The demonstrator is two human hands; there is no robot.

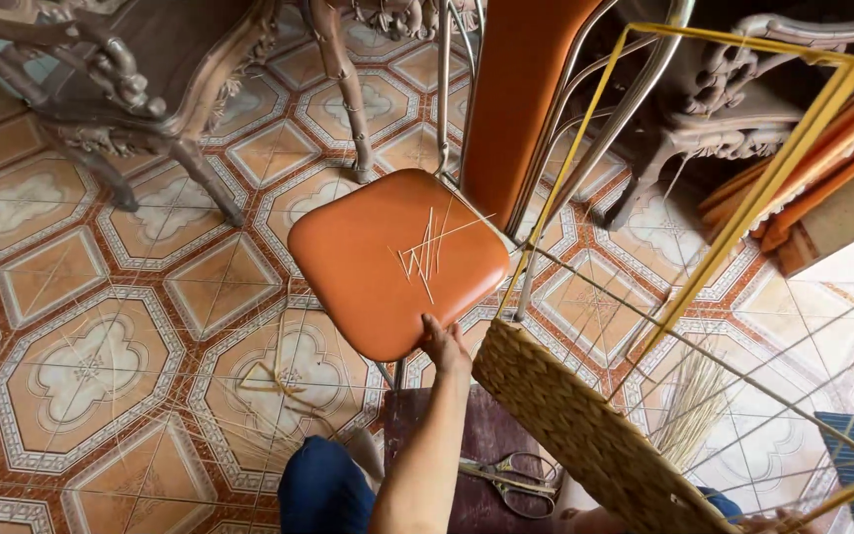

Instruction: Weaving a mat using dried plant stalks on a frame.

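Patterned orange-and-cream floor tiles (81, 366) on the left, carved wooden furniture (130, 89) above. The left hand (444, 346) reaches to the near edge of the orange chair seat (368, 267); fingers curl under it, their spread hidden. Thin straws (427, 247) lie fanned on the seat, mostly pointing away. Scissors (511, 482) rest below; a woven band (585, 435) runs diagonally along the yellow frame (743, 218).

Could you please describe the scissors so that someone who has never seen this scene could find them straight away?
Start at the orange chair seat in the middle and follow the person's left hand and arm down toward the bottom edge. Just right of that arm, on a dark maroon surface, lie the scissors, the only metal tool there, beside the woven basket wall.
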